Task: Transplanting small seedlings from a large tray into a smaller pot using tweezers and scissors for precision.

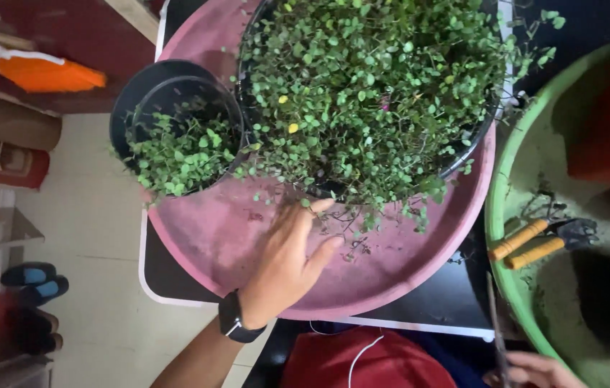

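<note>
My left hand (287, 259), with a black watch on the wrist, lies flat in the pink round tray (204, 237), fingers apart. Its fingertips touch the trailing stems of a dense small-leaved green plant in a large black pot (377, 86). A smaller black pot (175, 122) with the same kind of plant stands at the tray's left rim. Only part of my right hand (535, 370) shows at the bottom right edge, closed around a thin dark blade-like tool (495, 323) that points upward.
A green basin (528, 179) with soil sits to the right, holding two orange-handled garden tools (528, 244) and a red pot (607, 129). The tray rests on a black, white-edged table (441, 302). Shoes (31, 280) lie on the tiled floor to the left.
</note>
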